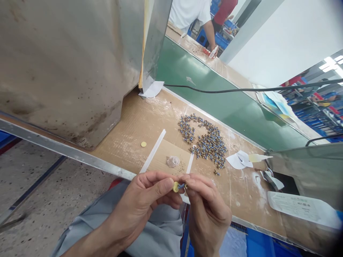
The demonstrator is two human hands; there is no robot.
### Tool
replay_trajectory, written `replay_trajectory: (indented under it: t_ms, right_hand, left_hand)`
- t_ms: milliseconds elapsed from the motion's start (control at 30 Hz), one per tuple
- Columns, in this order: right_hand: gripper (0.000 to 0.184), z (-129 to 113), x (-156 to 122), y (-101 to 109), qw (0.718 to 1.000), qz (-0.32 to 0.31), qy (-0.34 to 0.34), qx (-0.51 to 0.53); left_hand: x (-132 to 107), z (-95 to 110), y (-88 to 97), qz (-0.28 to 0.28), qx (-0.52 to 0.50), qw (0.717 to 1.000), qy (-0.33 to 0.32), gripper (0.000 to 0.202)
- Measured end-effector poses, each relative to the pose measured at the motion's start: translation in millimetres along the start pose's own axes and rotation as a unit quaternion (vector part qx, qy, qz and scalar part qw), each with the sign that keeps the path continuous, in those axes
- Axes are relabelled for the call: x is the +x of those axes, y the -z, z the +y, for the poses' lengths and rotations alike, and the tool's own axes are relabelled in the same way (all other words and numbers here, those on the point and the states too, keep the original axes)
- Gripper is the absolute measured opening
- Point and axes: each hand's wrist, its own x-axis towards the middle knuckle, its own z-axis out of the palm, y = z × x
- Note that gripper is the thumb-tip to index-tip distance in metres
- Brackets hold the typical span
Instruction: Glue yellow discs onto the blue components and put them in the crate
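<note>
A small yellow-and-blue piece sits between the two hands, above the tabletop's near edge. The left hand pinches its yellow end between thumb and fingers, the other fingers curled loosely behind. The right hand grips the opposite end between thumb and fingertips, its remaining fingers folded in. Just beyond, on the tabletop, stands a clear round container. Farther out lie a yellow disc to the left and a spread pile of small blue-and-gold pieces to the right.
</note>
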Motion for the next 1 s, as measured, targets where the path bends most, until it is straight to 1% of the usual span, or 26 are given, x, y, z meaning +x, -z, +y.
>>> replay_trajectory:
  t_ms: [133,233,433,567,733,833,1000]
  right_hand:
    - [0.025,2.0,-1.5,-0.2,1.000,0.006,0.009,-0.010]
    - [0.027,2.7,-2.7,-0.8,0.999,0.013,0.029,-0.020]
    - [0.034,6.9,-5.5,-0.2,0.997,0.011,0.071,-0.043]
    - [0.039,10.6,-7.9,1.2,0.993,0.007,0.101,-0.060]
    - [0.041,8.8,-5.6,-0.2,0.987,0.015,0.140,-0.080]
    - [0.042,6.5,-4.1,-1.5,0.984,0.024,0.153,-0.085]
    - [0.045,7.4,-5.6,-0.8,0.981,0.014,0.169,-0.091]
  left_hand:
    - [-0.8,0.1,-1.7,0.002,0.000,1.000,0.001,0.032]
    - [-2.0,1.5,-4.0,0.013,0.003,1.000,0.001,0.033]
    - [-3.1,2.5,-4.7,0.013,0.018,0.999,-0.023,0.032]
    - [-4.8,2.0,-6.5,0.034,0.039,0.998,-0.031,0.034]
    - [-8.4,3.5,-11.6,0.054,0.063,0.996,-0.033,0.034]
    - [-9.0,4.6,-12.4,0.065,0.078,0.994,-0.042,0.034]
    - [-7.9,2.9,-11.1,0.085,0.097,0.990,-0.054,0.033]
